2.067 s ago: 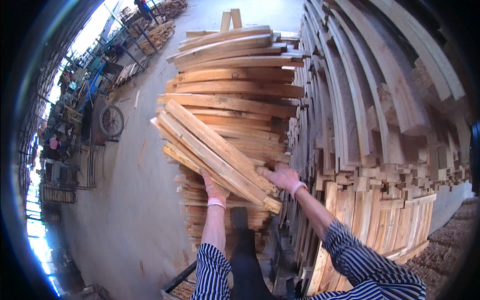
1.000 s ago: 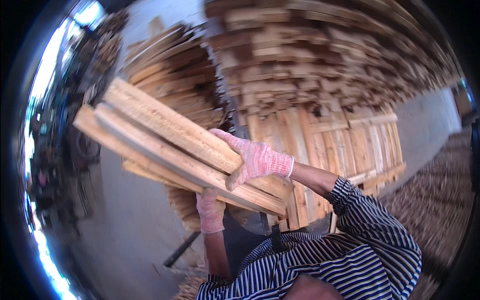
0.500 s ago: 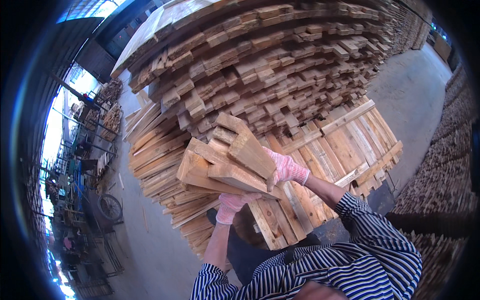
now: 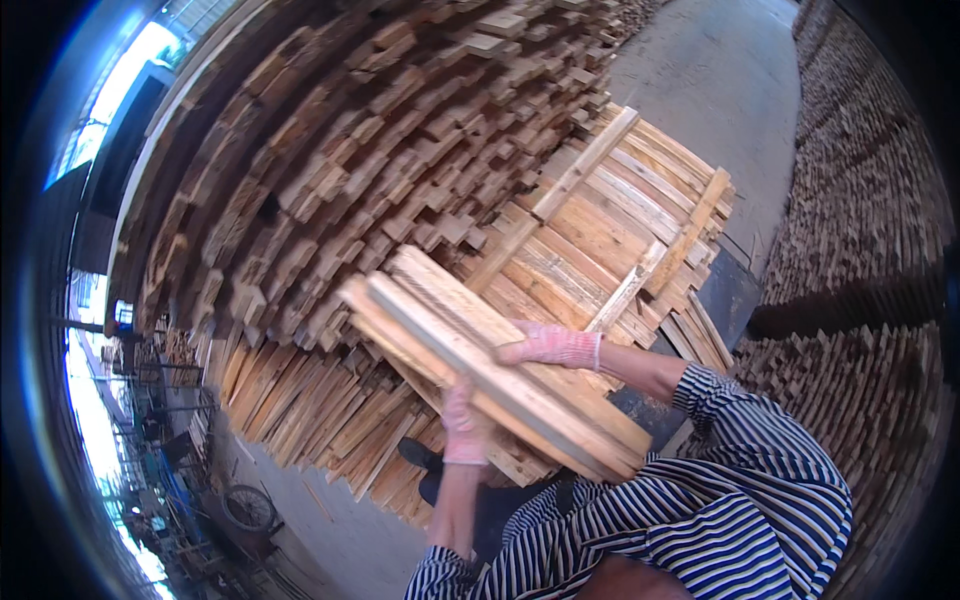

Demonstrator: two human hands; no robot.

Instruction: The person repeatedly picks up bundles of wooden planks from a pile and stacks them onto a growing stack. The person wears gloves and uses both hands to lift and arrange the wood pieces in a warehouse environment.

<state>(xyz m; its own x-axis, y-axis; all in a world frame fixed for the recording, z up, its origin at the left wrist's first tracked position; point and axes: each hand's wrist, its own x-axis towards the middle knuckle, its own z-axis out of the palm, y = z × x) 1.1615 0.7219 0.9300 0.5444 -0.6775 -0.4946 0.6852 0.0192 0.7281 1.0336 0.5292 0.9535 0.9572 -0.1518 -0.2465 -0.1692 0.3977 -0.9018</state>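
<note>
The person carries a bundle of pale, rough-sawn wooden boards [image 4: 500, 375] held slantwise in front of the chest, its far end pointing up and to the left toward the tall stack of cut timber offcuts [image 4: 400, 140]. The left hand [image 4: 463, 425], in a pink knitted glove, is under the near half of the bundle with its grip closed around the lower edge, while the right hand [image 4: 552, 346], gloved the same, lies flat on top of the upper board, pressing down rather than wrapping it. Just beyond the bundle sits a lower, flat pile of long planks with two cross battens [image 4: 640, 215] laid over it, and a grey concrete floor [image 4: 730, 80] runs past on the far side. To handle this load well, I judge that the top hand should keep steady downward pressure so the loose boards do not fan apart, and the lower hand should stay near the balance point, since the far end overhangs a good way. The boards look splintery and stiff, so any slide is best kept slow, ends level, and fingers clear of the underside.
</note>
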